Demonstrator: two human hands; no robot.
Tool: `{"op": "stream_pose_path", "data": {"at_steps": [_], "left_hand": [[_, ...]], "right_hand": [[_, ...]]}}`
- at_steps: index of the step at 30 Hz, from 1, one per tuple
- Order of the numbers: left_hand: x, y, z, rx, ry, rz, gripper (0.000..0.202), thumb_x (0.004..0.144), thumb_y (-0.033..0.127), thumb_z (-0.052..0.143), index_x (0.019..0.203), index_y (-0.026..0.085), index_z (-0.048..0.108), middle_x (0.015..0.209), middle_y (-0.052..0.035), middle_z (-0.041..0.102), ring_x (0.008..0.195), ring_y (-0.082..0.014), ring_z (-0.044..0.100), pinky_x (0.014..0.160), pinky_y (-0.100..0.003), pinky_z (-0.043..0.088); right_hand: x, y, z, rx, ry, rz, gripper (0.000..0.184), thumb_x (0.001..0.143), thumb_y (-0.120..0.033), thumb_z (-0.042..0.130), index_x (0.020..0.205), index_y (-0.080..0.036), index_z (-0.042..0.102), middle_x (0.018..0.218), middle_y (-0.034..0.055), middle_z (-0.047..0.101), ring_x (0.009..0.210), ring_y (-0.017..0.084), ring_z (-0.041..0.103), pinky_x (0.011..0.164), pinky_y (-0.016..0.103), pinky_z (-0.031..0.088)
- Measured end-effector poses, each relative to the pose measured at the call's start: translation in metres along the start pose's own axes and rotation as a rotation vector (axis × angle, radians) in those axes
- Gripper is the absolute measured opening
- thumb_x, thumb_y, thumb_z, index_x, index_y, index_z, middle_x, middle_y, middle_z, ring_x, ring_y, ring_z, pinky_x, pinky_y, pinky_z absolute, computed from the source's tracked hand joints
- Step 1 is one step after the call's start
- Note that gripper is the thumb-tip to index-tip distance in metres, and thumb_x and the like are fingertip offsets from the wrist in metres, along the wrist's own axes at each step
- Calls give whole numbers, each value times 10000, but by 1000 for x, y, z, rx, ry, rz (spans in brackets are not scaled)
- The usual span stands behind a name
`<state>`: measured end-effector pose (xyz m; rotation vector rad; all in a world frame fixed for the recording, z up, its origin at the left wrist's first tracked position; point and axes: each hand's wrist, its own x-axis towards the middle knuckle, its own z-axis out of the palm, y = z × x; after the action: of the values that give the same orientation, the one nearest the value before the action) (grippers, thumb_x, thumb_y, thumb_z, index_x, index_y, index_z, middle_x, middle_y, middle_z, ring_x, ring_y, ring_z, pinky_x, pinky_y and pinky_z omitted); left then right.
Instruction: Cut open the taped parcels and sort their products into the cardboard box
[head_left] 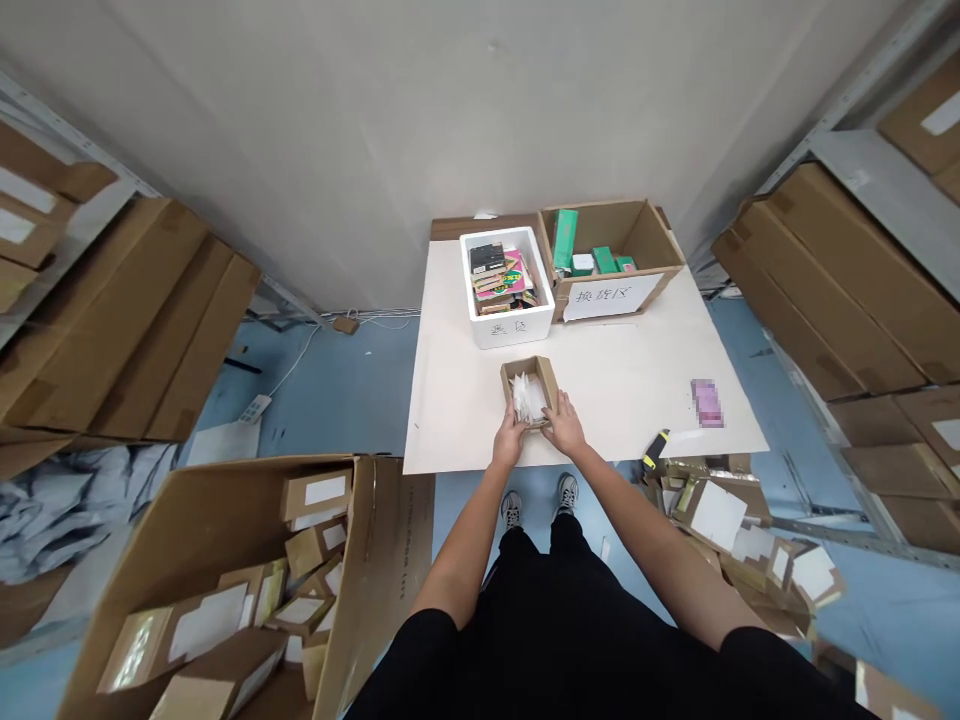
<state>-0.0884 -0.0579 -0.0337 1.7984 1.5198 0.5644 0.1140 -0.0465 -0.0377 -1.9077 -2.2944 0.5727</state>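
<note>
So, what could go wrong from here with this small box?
The open cardboard box, held by the left hand and right hand near the white board's edge, might tip and spill its white papers. The yellow-and-black handheld tool lies at the edge and could fall onto the floor boxes.

On my feed, the pink packet (707, 403) near the right edge of the worktop (637, 370) is blurred past reading. My left hand (510, 438) and right hand (564, 424) hide the near end of the small cardboard box (531, 385), and its white contents (529, 398) are too indistinct to identify. The marking on the white foam box (506, 335) is too small to read, and the open carton (390, 560) runs off the bottom edge.
</note>
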Motion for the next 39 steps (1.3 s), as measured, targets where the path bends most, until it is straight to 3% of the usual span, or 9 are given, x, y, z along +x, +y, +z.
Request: {"op": "stream_pose_path", "data": {"at_steps": [3, 7, 11, 16, 22, 26, 29, 34, 39], "left_hand": [[13, 19, -9, -24, -5, 133, 282, 912, 118, 661, 1084, 253, 838, 1748, 31, 383, 1624, -294, 349, 1295, -516, 407], [39, 67, -13, -22, -61, 350, 304, 903, 137, 686, 1131, 274, 834, 1738, 20, 401, 1627, -311, 339, 1289, -558, 418], [59, 133, 15, -14, -121, 571, 286, 922, 134, 658, 1103, 268, 833, 1735, 30, 405, 1630, -302, 334, 1306, -540, 399], [55, 243, 110, -10, -274, 780, 285, 945, 164, 661, 1147, 273, 829, 1757, 45, 364, 1628, -298, 339, 1311, -498, 398], [-11, 383, 262, 119, -582, 965, 434, 945, 165, 667, 1325, 343, 780, 1767, 85, 324, 1638, -296, 316, 1323, -527, 385], [-67, 449, 347, 127, -722, 1092, 417, 955, 107, 617, 1247, 329, 814, 1779, 75, 299, 1648, -297, 288, 1337, -530, 354], [-93, 483, 386, 132, -770, 1134, 505, 931, 121, 681, 1394, 319, 733, 1815, 27, 203, 1666, -331, 226, 1347, -558, 308], [-85, 510, 396, 179, -740, 1125, 877, 903, 241, 779, 1686, 284, 387, 1831, -92, 120, 1677, -392, 137, 1318, -602, 314], [-42, 506, 355, 121, -520, 1060, 723, 991, 271, 639, 1674, 258, 403, 1816, -82, 202, 1666, -338, 211, 1348, -539, 279]], "right_hand": [[-20, 0, -15, 27, 171, 62, 481, 940, -256, 731, 1406, -152, 672, 1808, 216, 99, 1660, 431, 164, 1264, 602, 318], [-50, 15, -51, 63, 385, 164, 439, 952, -248, 698, 1386, -179, 679, 1821, 156, 75, 1664, 414, 161, 1278, 638, 302], [-93, 50, -90, 89, 549, 282, 372, 932, -239, 722, 1300, -185, 710, 1822, 139, 86, 1667, 399, 158, 1282, 659, 296], [-191, 127, -127, 74, 712, 520, 288, 922, -220, 725, 1209, -190, 724, 1825, 122, 84, 1665, 371, 187, 1283, 597, 340], [-363, 223, -134, 82, 795, 906, 275, 928, -295, 734, 1183, -194, 742, 1825, 105, 98, 1660, 402, 183, 1284, 623, 313], [-460, 272, -131, 92, 832, 1086, 311, 932, -326, 716, 1218, -208, 740, 1818, 104, 153, 1651, 382, 222, 1275, 597, 339], [-510, 304, -137, 127, 806, 1200, 433, 917, -313, 710, 1339, -214, 689, 1798, 151, 212, 1637, 416, 241, 1253, 653, 328], [-546, 338, -164, 94, 914, 1225, 640, 882, -298, 667, 1503, -189, 553, 1757, 199, 280, 1612, 459, 252, 1238, 716, 303], [-503, 343, -203, 6, 1044, 957, 587, 946, -323, 582, 1513, -186, 519, 1679, 187, 392, 1571, 392, 325, 1264, 649, 332]]}}
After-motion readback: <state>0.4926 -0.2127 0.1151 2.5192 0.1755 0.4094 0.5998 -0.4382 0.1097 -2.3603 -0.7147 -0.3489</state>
